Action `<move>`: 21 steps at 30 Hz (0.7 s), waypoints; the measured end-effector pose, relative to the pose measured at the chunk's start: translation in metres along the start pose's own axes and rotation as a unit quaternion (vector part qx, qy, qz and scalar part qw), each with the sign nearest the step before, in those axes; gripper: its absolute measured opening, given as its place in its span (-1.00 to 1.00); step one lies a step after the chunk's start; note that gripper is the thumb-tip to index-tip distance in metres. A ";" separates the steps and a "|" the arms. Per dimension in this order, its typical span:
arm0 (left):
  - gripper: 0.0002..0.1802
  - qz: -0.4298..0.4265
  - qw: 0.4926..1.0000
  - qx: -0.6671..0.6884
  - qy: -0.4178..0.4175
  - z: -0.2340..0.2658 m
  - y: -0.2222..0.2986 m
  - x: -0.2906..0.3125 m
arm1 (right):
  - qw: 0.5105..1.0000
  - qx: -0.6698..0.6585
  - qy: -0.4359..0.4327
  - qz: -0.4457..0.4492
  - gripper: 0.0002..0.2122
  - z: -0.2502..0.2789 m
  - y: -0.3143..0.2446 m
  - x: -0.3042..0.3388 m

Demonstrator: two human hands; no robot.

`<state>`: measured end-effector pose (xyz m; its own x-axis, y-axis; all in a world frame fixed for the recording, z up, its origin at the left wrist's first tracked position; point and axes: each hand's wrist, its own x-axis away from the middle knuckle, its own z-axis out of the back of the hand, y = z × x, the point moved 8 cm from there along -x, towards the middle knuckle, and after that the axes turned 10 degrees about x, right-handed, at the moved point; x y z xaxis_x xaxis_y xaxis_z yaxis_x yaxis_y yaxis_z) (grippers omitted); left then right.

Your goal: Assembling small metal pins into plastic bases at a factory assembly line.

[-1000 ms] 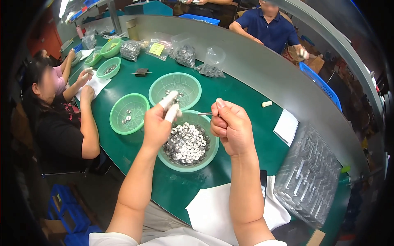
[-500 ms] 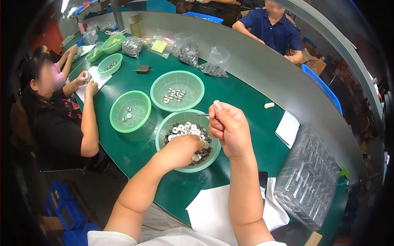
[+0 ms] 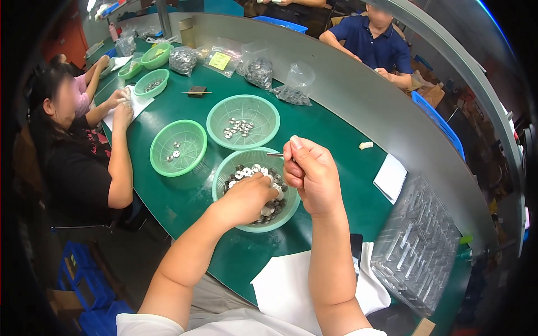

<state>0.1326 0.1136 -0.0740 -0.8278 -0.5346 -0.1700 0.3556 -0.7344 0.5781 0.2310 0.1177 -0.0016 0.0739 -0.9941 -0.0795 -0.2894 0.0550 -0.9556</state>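
Metal discs [image 3: 256, 168], where are they?

In a heap in the near basket [image 3: 290, 210], pale green and round. Many are bright silver, others darker, and several show small holes.

What is the left hand [image 3: 246, 200] doing there?

It reaches into that basket, back of the hand up, fingers bent downward among the discs. A white cover shows on one digit. The hand hides most of its fingertips, so I cannot tell how far apart they are or whether they grip a disc.

And the right hand [image 3: 314, 176]?

Raised beside the basket, its fingers curled in closely, thumb against the index finger. They hold a thin metal rod [image 3: 273, 154], whose end points left, above the basket's far rim as seen here.

Any other baskets close by?

Two. The far basket [image 3: 262, 111] stands just behind the near one, with a small group of discs in it. The left basket [image 3: 188, 137], brighter green, has only a few.

What lies to the right?

On the green table [image 3: 342, 173], a folded white sheet [image 3: 390, 178], then a clear plastic tray [image 3: 417, 246]. A white cloth [image 3: 283, 280] lies near the right forearm.
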 end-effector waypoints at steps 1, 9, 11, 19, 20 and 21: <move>-0.62 -0.001 1.000 0.000 0.001 0.000 0.000 -0.001 | 1.000 0.003 0.000 0.002 -0.71 0.001 0.000 0.000; -0.74 0.057 0.998 0.016 0.004 0.006 0.000 0.003 | 1.000 0.001 0.002 0.012 -0.70 0.003 -0.006 0.003; -0.78 0.064 0.997 0.040 0.013 0.009 -0.004 0.004 | 1.000 0.007 0.007 0.009 -0.70 0.004 -0.005 0.003; -0.81 0.119 0.766 0.570 0.271 0.052 -0.038 0.014 | 0.999 0.018 -0.032 0.013 -0.70 -0.005 -0.001 0.002; -0.81 0.118 0.766 0.570 0.272 0.052 -0.040 0.014 | 0.998 0.028 -0.045 0.016 -0.70 -0.008 0.000 0.002; -0.75 0.102 0.749 0.590 0.283 0.052 -0.044 0.016 | 0.998 0.028 -0.046 0.015 -0.70 -0.009 0.002 0.002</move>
<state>0.0815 0.1588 -0.0607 -0.3724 -0.9227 -0.0997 -0.4582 0.0894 0.8844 0.2216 0.1154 -0.0006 0.1538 -0.9793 -0.1319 -0.2398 0.0925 -0.9664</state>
